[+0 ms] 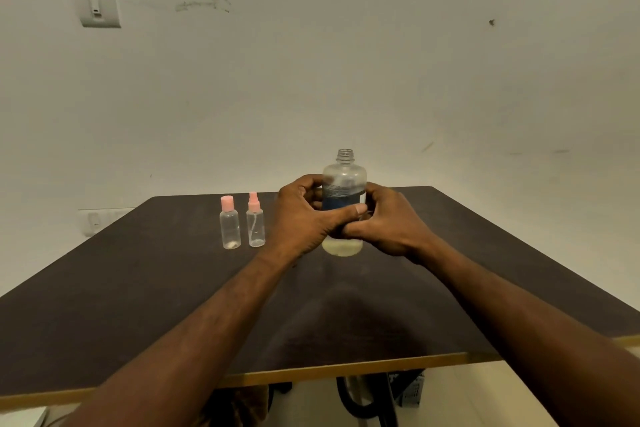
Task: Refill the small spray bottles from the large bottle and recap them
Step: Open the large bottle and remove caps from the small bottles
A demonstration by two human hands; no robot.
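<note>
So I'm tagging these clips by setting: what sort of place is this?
Probably a plain room in a home or office, not a lab: a bare dark table against a scuffed pale wall with a switch plate. Only three bottles stand on it.

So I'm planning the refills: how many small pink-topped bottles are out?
2, both upright on the table, left of the large bottle: the flat-capped bottle and, beside it, the spray-top bottle. None seem hidden.

Dark table [138,288] — pale scuffed wall [346,62]
</note>
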